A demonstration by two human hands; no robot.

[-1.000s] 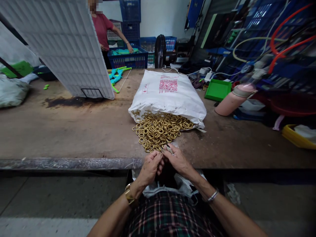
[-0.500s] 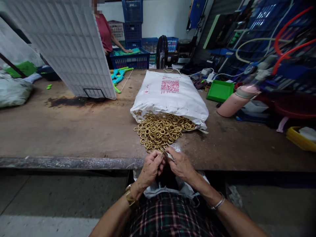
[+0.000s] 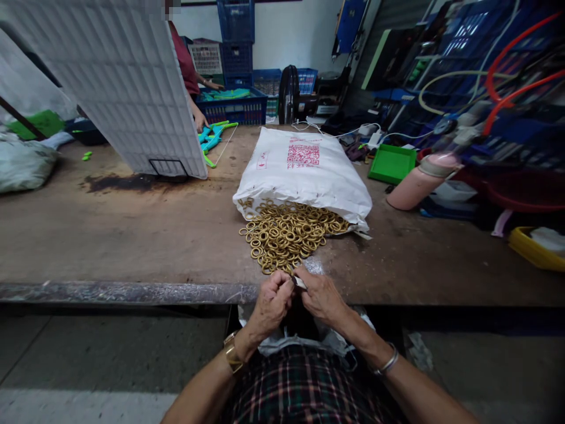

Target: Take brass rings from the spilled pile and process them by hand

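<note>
Across the bench [image 3: 176, 241], a co-worker's hand [image 3: 200, 121] has come down to the turquoise-and-green pieces [image 3: 210, 139], while their other hand [image 3: 215, 86] stays by the blue crate [image 3: 233, 112]. Nearer me, the worker's own fingers have shifted only slightly, baring more of a pale strip [image 3: 301, 282] between them; the white sack [image 3: 304, 176] and the brass-coloured rings [image 3: 285, 237] look undisturbed.

I'd guess the sack is laid flat, mouth towards the worker, to keep the rings within easy reach: they spill from its opening into a heap on the bench, just beyond the fingertips. To the left a ribbed white panel [image 3: 145, 100] leans, with a black wire frame [image 3: 166, 168] at its foot that perhaps props it.

Both hands meet by the bench's near edge. The left hand [image 3: 270, 299] is curled into a pinch; whatever it may grip is hidden from me. The right hand [image 3: 325, 297] clamps the pale strip, probably held short for control. Both forearms slant inward from the sides, a gold-coloured band [image 3: 232, 352] round the left wrist and a silver bangle [image 3: 386, 360] round the right.
</note>
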